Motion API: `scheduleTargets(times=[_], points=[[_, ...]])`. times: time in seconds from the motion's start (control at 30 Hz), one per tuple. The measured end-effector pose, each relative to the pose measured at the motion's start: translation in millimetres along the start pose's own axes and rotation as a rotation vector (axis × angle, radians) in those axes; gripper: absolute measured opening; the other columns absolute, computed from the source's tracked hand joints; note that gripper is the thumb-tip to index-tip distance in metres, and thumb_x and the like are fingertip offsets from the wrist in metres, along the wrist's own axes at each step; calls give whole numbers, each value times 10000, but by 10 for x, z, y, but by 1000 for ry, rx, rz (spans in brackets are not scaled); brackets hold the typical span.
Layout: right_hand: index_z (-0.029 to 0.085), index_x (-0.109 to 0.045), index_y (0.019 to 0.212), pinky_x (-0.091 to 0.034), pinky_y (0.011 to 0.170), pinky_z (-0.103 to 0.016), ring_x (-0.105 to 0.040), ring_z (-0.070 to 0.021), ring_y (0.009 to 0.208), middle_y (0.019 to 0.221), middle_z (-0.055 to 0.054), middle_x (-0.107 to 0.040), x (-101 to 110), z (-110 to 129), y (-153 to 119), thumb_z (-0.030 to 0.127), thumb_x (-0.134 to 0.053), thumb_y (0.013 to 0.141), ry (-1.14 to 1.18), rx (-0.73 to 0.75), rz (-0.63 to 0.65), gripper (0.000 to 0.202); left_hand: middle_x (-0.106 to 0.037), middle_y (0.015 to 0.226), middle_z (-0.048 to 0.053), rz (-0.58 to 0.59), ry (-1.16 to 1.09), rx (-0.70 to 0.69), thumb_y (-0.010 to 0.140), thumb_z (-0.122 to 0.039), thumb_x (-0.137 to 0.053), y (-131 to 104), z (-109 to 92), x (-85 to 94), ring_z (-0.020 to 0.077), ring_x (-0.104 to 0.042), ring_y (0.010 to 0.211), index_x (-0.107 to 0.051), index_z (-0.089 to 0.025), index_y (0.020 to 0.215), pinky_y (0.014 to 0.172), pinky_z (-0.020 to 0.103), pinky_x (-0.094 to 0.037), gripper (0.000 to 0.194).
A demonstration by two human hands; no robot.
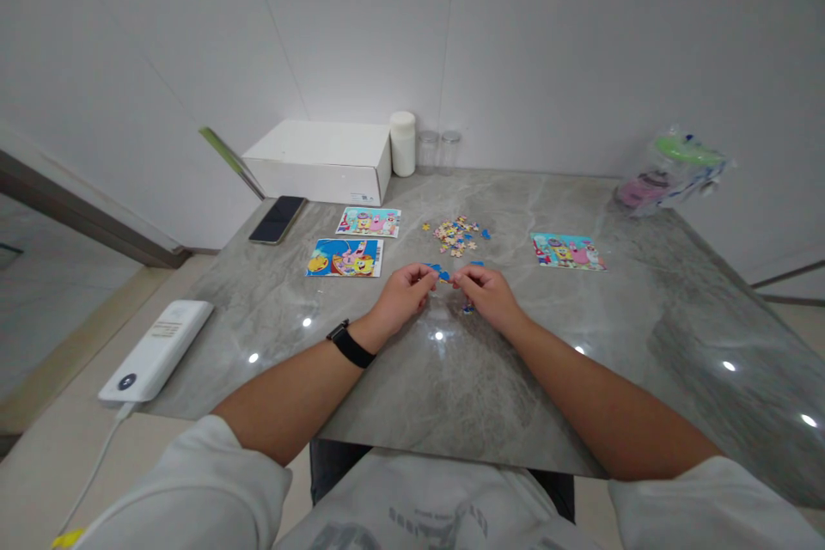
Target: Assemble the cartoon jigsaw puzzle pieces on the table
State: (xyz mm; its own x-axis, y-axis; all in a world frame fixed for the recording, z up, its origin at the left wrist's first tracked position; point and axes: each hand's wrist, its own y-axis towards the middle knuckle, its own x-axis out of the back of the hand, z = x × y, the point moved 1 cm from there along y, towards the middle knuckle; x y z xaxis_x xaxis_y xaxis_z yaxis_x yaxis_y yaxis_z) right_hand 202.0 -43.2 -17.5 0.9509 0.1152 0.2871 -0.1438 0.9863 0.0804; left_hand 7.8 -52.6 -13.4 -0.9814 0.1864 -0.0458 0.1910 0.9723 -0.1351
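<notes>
I am resting both arms on the grey table (580,378) so my hands stay steady. My left hand (403,296) and my right hand (486,292) are close together, both pinching small blue puzzle pieces (440,273) between the fingertips, so the edges can meet. One more bit is lying just by my right hand. A little farther, the pile of loose pieces (457,236) is waiting within reach. Three finished pictures (345,258) are lying flat beside it, and a white box (322,159) is sitting by the wall.
</notes>
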Motion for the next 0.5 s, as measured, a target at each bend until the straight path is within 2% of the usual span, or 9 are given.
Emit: scheduleTargets(times=[0.13, 0.23, 0.33, 0.5], points=[[204, -763, 889, -449, 589, -276, -585, -174, 685, 825, -46, -710, 10, -42, 13, 522, -591, 901, 13, 47, -24, 362, -517, 614, -66, 50, 57, -9, 842, -557, -726, 3, 8, 10, 67, -402, 460, -607, -182, 820, 440, 217, -306, 394], [214, -732, 831, -462, 634, -282, -592, -180, 720, 796, -34, -685, 5, -43, 9, 482, -640, 874, -44, 118, -1, 287, -510, 602, -65, 79, 112, -32, 846, -551, -727, -3, 15, 4, 71, -406, 482, -610, -180, 801, 471, 218, -312, 392], [219, -687, 761, -458, 650, -283, -588, -173, 718, 768, -22, -658, -9, -25, -6, 434, -671, 857, -102, 159, 18, 236, -516, 604, -60, 71, 129, -48, 841, -553, -731, -4, 18, 8, 82, -421, 513, -628, -177, 816, 501, 225, -322, 390], [218, -696, 744, -434, 648, -289, -571, -162, 676, 734, -14, -664, -20, 7, -26, 405, -670, 865, -170, 181, 88, 224, -539, 632, -45, 39, 115, -62, 843, -542, -733, -6, 7, 19, 99, -442, 561, -647, -176, 838, 540, 234, -339, 375]])
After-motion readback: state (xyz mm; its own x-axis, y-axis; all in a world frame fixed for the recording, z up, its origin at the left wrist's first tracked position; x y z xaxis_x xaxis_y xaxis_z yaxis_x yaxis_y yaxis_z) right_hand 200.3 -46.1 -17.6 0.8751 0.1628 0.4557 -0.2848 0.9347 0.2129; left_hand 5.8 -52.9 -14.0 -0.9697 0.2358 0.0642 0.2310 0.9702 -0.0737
